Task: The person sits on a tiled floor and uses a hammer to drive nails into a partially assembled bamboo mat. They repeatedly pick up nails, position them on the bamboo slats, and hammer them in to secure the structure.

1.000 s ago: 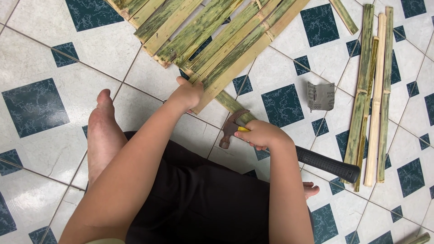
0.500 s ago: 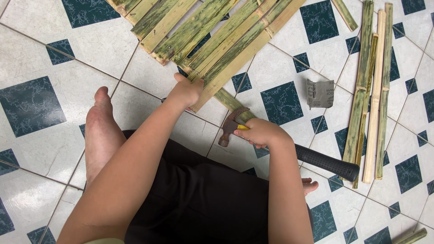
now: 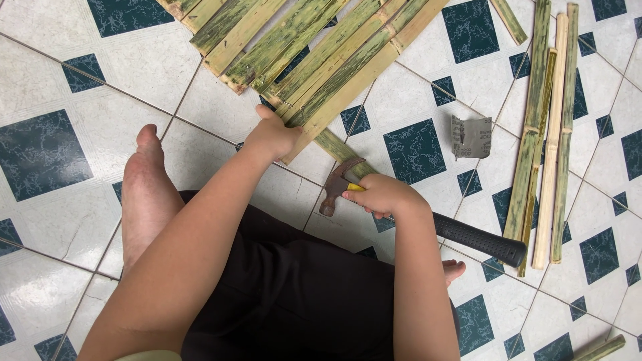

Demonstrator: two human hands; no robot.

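My left hand grips the near end of a panel of green bamboo slats that lies on the tiled floor. My right hand holds a claw hammer close to its rusty head, the yellow neck showing under my fingers. The hammer's black handle sticks out to the right behind my wrist. A cross slat of bamboo runs under the panel, down toward the hammer head.
Several loose bamboo strips lie in a bundle at the right. A grey piece of sandpaper rests on the tiles between panel and bundle. My bare foot and black shorts fill the lower middle.
My left hand and the panel's near end have shifted slightly; the right hand with the hammer stays in nearly the same place.
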